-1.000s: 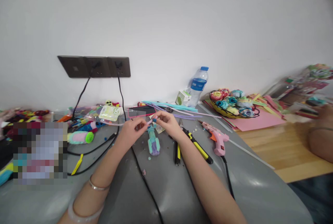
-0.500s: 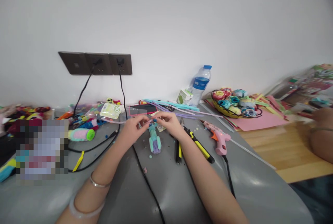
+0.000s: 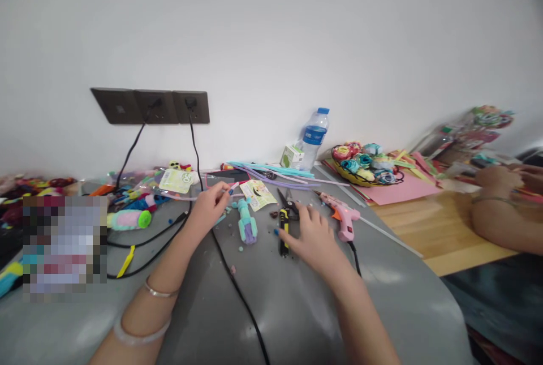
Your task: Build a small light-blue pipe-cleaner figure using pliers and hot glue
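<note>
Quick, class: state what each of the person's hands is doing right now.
Left hand: closed, pinching a thin pipe cleaner.
Right hand: open, fingers spread over the yellow-handled pliers.

A grey table [image 3: 297, 308] carries everything. Near its centre lies a small teal and purple craft figure [image 3: 246, 228], and at 3 o'clock from it lie black and yellow pliers [image 3: 283, 229]. A pink glue gun [image 3: 341, 220] rests further toward 3 o'clock. A black cable [image 3: 237, 291] runs from the centre toward 6 o'clock. At 12 o'clock lie long pastel strips [image 3: 275, 174] and a yellow printed card [image 3: 257, 193]. At 9 o'clock lies a green and pink roll [image 3: 129, 219].
</note>
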### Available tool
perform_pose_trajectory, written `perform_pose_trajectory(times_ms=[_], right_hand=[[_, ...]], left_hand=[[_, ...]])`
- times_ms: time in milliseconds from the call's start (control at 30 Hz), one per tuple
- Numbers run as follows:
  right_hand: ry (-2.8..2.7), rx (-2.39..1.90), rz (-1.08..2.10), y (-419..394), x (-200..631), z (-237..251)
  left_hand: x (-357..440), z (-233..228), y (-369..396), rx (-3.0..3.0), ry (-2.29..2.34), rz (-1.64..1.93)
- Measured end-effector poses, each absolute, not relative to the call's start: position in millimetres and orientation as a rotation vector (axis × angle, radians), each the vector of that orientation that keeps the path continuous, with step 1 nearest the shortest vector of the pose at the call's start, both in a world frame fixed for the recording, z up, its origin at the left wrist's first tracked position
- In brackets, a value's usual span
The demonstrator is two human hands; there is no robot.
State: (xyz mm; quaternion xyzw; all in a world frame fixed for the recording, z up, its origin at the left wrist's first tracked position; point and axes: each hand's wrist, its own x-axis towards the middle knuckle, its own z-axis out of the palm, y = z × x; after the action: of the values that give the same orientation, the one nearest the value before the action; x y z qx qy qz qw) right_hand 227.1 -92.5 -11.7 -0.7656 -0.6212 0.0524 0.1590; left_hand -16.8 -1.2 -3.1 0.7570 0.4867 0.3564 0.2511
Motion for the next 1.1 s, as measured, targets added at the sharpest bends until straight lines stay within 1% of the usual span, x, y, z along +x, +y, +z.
perform_pose_trajectory(times_ms=[133, 233, 300, 367, 433, 500, 600, 700, 833, 967, 1100], right_hand=[[-1.718, -2.198, 0.068, -108.2, 215.4, -38.5], [-1.682, -2.045, 0.026, -113.7, 216.4, -41.8], [-1.687, -1.862, 0.085, -118.7, 221.3, -35.2], [-1.649, -1.698, 0.224, -124.4, 228.4, -25.9], [-1.549, -1.645, 0.330, -128.7, 236.9, -18.8], [-1.479, -1.673, 0.306, -130.4, 245.2, -17.2], [-1.534, -1.777, 0.148, -128.4, 250.2, -25.0], [-1.630, -1.972, 0.035, -125.9, 239.3, -36.9], [-1.646, -2.178, -0.023, -125.7, 215.6, -43.4], [-1.587, -2.135, 0.024, -124.7, 216.9, -36.4], [-1.433, -2.000, 0.235, -126.6, 243.7, -25.0]], left_hand=[[-13.4, -2.9, -3.1, 2.080, 1.263, 0.957], [-11.2, -1.1, -5.1, 2.088, 1.231, 0.932], [-10.6, 0.8, -6.3, 2.097, 1.218, 0.934], [-10.4, 2.5, -7.2, 2.109, 1.202, 0.945], [-10.2, 3.6, -7.9, 2.120, 1.191, 0.954], [-9.2, 3.8, -9.2, 2.123, 1.178, 0.949], [-5.5, 3.2, -12.6, 2.134, 1.167, 0.905], [-0.4, 3.8, -17.4, 2.192, 1.188, 0.851], [5.2, 7.1, -22.9, 2.237, 1.189, 0.767], [9.4, 10.5, -27.7, 2.252, 1.173, 0.731], [13.5, 12.6, -32.5, 2.260, 1.145, 0.687]])
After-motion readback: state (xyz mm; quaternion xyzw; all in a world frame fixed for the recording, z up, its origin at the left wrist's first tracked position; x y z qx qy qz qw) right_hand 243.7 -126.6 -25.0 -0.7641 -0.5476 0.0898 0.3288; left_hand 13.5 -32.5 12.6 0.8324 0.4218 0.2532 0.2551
